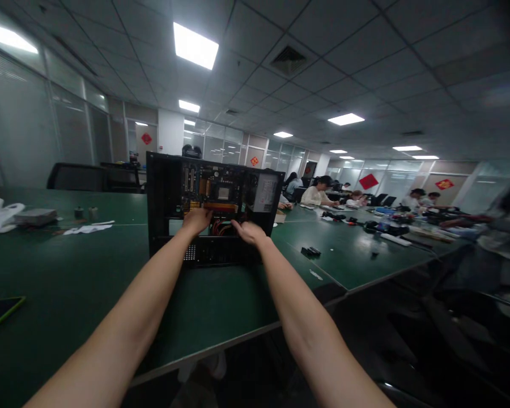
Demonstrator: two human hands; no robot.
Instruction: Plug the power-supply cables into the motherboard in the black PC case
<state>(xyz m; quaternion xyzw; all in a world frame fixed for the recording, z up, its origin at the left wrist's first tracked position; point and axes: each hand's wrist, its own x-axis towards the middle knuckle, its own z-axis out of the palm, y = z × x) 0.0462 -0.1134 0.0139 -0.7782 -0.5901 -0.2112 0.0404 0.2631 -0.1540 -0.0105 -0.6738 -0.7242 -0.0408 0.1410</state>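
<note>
A black computer case (212,249) stands upright on the green table with its open side facing me. Inside it are a motherboard (238,184) with a square processor socket area (223,194), a silver power supply (265,191) at upper right, and red and yellow cables (223,228) low in the middle. My left hand (196,221) reaches in by the orange-red memory slots (221,207), its fingers curled together; what they pinch is hidden. My right hand (250,232) is beside the cables, thumb and fingers stretched apart, its far fingers partly hidden.
The green table (89,255) carries a grey box (35,217), white plastic bags (0,214) and a green-edged tablet-like object (2,313) at left. Small black parts (310,251) lie right of the case. Several people sit at the far tables; chairs (94,177) stand behind.
</note>
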